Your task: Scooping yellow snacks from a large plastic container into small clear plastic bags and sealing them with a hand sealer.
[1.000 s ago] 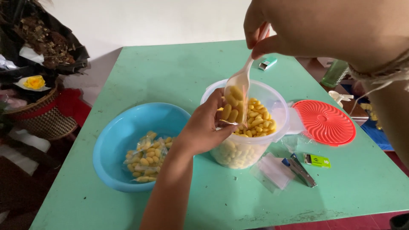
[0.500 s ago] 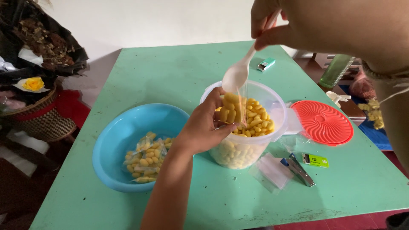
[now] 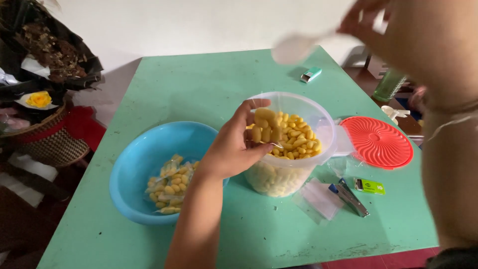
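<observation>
My left hand [image 3: 234, 144] pinches a small clear plastic bag [image 3: 264, 130] part-filled with yellow snack pieces, holding it upright over the near-left rim of the clear tub [image 3: 294, 174], its long axis near vertical and its mouth pointing up. My right hand [image 3: 398, 35] is raised up and to the right of that bag, well apart from it, fingers closed around the handle of a white spoon [image 3: 295, 49]; the view is blurred there. The spoon lies roughly level, handle at the right hand, bowl pointing left, almost above the bag. So the bag lies down and left from the spoon's bowl. To the left of my left hand sits a blue bowl [image 3: 144, 164] with filled bags; right of the tub lies its red lid [image 3: 378, 142].
</observation>
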